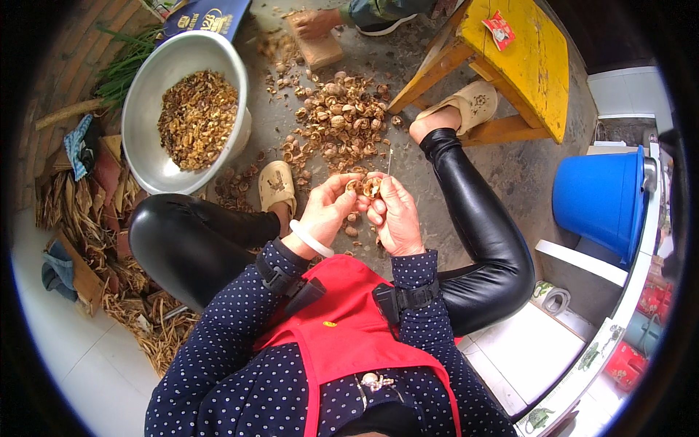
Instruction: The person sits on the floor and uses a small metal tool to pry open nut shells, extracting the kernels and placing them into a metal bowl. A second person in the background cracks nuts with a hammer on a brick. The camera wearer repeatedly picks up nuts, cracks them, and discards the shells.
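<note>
My left hand (325, 210) pinches a piece of cracked walnut (355, 187) between thumb and fingers, a white bangle on its wrist. Close beside it, my right hand (397, 216) is closed around another opened walnut (372, 188), pale kernel showing in the shell. A thin metal pick (390, 164) sticks up from the right fingers, something pale at its tip. Beyond both hands, a heap of walnuts and broken shells (344, 114) covers the concrete floor. Shelled kernels lie in a large metal basin (134, 109) to the left.
Another person's hand (314, 24) is at a wooden block (317, 50) at the top. A yellow wooden stool (540, 65) stands at the upper right, with a blue bucket (595, 202) below it. Kindling and dry husks (82, 207) lie on the left, near green stalks (128, 65).
</note>
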A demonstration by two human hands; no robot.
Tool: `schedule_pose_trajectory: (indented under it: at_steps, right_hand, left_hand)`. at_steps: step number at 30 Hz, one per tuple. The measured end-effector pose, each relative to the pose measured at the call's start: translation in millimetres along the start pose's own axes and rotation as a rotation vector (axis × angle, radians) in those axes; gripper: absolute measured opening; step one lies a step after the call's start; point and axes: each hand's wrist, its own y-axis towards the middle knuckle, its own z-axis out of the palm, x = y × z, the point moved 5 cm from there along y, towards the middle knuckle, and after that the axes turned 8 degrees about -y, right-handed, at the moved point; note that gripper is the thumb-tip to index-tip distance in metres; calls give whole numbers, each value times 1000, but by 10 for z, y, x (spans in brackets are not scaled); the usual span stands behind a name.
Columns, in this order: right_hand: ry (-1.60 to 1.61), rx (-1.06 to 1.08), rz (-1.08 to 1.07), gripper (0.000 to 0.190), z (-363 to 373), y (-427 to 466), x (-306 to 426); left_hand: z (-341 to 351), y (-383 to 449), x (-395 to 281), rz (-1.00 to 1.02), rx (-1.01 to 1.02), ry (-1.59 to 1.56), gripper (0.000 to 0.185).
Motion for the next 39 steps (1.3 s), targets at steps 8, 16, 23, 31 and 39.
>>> schedule_pose_trajectory:
  at_steps: [8,16,23,31,39]
  right_hand:
    - [-86,39,-54,23,88,-38,-1]
    - [-170,-43,-130,24,76,-26,-19]
    - [-60,-78,-80,21,64,-42,-110]
    - [56,-93,26,23,-5,1,-179]
    - [192,-76,103,17,-41,-6,-226]
  left_hand:
    - [82,-21,-51,100,-46,356,24]
    - [256,-127,-175,571,-42,656,20]
    - [300,-180,-172,628,-70,770,21]
    - [231,-128,-36,726,-9,875,24]
    - [268,-174,-46,876,16,1008,28]
